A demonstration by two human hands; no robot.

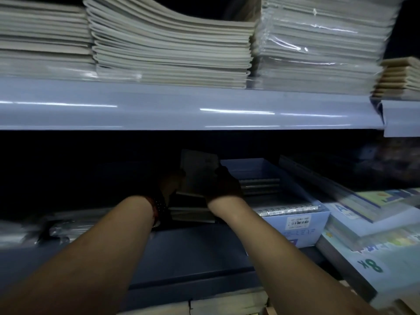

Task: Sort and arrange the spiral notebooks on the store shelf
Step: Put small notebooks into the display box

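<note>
Under the shelf, dim: left hand and right hand hold a notebook upright, fingers clamped on its side edges, above a stack.

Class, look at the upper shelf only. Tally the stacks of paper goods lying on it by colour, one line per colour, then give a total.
Grey-white stacks: 3
Tan stacks: 1
Total: 4
</note>
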